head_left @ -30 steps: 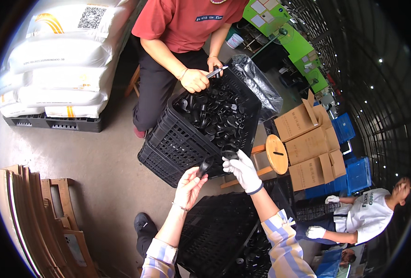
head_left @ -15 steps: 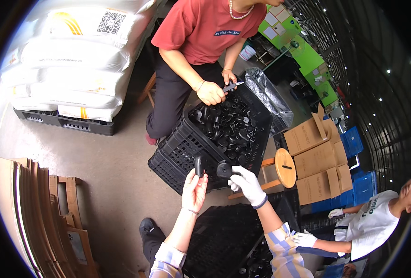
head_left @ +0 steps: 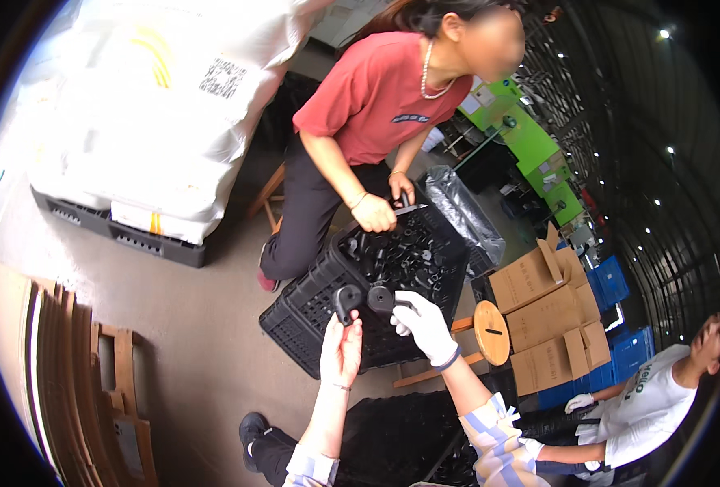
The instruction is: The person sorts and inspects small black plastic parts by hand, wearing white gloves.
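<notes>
My bare left hand (head_left: pixel 343 351) pinches a black plastic part (head_left: pixel 348 299) with a round head and a short curved stem. In my white-gloved right hand (head_left: pixel 425 326) is a similar black part (head_left: pixel 380 299), its round face with a small centre hole turned toward me. The two parts are held up side by side, a narrow gap between them. Both are in front of a black slatted crate (head_left: pixel 301 307) heaped with small black plastic parts (head_left: pixel 412 261). Across the crate a co-worker in a red shirt holds a knife (head_left: pixel 410 209) and a black piece over the heap.
A round wooden stool (head_left: pixel 490 333) and open cardboard boxes (head_left: pixel 548 300) stand at the right, near another person in a white shirt (head_left: pixel 652 398). White sacks (head_left: pixel 157 122) on a black pallet are at far left, flattened cardboard (head_left: pixel 43 365) at near left. Dark sheeting (head_left: pixel 384 430) lies below my arms.
The part in my left hand has turned from edge-on to show its round face. The two parts are closer together. The view has shifted, and the co-worker's knife now points more to the right.
</notes>
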{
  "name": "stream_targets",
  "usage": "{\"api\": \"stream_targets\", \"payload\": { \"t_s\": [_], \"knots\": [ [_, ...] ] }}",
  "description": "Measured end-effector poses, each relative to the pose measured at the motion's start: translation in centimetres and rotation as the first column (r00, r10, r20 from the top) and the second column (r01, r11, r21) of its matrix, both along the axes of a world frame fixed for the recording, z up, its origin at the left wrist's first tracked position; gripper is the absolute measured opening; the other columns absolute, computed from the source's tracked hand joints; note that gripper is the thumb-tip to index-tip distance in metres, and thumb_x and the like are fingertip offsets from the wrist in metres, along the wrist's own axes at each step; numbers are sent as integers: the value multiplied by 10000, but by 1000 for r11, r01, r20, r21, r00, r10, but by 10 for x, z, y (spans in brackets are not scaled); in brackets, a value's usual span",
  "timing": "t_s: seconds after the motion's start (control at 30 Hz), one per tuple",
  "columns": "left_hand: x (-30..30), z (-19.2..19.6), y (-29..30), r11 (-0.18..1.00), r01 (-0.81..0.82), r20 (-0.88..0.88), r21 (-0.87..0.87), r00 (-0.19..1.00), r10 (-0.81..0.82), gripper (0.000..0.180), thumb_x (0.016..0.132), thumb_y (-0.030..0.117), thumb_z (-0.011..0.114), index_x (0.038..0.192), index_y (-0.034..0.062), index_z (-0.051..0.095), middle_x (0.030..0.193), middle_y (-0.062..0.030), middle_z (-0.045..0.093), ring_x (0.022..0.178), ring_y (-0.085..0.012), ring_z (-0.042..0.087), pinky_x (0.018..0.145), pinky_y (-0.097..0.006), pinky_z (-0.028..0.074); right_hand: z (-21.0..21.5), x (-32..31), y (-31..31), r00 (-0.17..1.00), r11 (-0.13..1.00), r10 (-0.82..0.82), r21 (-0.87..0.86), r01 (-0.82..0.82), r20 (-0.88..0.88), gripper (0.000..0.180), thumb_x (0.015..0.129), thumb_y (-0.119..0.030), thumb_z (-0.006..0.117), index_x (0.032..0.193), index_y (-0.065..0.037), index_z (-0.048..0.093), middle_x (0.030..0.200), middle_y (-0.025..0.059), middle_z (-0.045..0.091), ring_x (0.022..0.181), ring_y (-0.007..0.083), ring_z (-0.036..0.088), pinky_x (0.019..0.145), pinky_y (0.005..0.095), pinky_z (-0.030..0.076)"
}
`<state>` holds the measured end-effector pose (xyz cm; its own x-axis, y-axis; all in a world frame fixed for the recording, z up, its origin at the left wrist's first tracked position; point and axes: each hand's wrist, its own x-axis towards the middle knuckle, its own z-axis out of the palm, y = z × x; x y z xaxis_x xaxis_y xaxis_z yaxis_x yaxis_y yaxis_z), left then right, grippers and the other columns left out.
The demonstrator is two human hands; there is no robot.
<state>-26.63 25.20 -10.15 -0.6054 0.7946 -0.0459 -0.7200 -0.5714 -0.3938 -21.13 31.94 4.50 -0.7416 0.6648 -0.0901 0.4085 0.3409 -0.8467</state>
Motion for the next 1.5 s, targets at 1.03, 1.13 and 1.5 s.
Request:
{"api": "stream_targets", "payload": {
  "t_s": [1.03,1.13,1.5],
  "knots": [
    [-13,-20,4,999,24,-2,32,1000,-24,306,811,31,441,1109,-30,402,1040,-200,490,895,-222,532,812,-276,452,-105,145,-67,830,321,-414,-913,-252,-374,321,768,-106,434,1039,65,414,953,144,507,826,216,523,727,313,410],
    [-9,-20,7,999,39,-26,30,999,-38,311,810,33,445,1111,-32,399,1039,-200,491,896,-229,531,810,-277,454,-114,149,-72,840,377,-370,-890,-256,-398,326,762,-89,424,1062,33,394,949,112,505,796,172,519,723,281,411],
    [4,-15,7,995,98,-40,21,994,-98,326,806,34,452,1121,-26,395,1041,-198,490,887,-239,533,798,-277,461,-121,137,-72,845,408,-444,-907,-106,-299,209,784,-65,477,982,-33,418,791,47,500,689,123,498,662,254,409]
  ]
}}
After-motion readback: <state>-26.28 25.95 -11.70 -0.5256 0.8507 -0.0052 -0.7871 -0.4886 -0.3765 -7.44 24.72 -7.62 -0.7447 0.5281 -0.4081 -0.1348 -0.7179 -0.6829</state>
